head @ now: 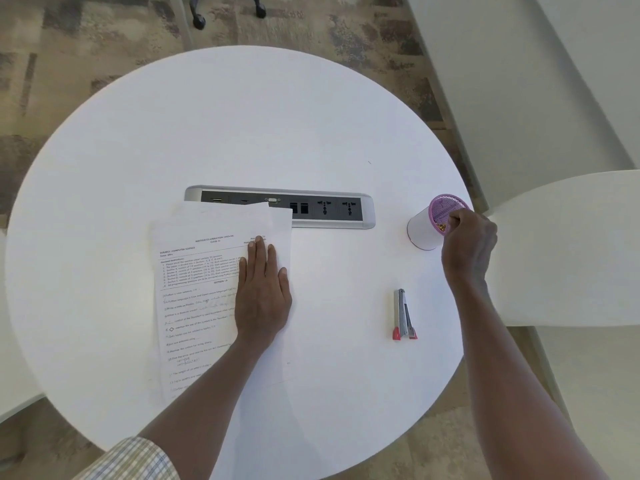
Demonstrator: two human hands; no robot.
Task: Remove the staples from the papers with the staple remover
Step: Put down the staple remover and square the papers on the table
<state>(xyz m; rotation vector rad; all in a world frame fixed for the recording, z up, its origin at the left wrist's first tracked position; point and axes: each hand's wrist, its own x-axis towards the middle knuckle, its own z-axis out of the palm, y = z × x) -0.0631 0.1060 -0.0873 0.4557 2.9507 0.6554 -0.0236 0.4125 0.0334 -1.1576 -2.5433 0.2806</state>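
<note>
An office or meeting room: a round white table (242, 133) carries a recessed power and data socket strip (325, 206) (mains outlets, network ports), patterned carpet tiles (104, 46) cover the floor, and a castered chair base (225, 10) stands beyond.

We see two bare forearms, nothing worn on either wrist. Left arm: a checked sleeve (128, 459), pale with thin dark and yellowish lines, pushed up near the elbow.
</note>
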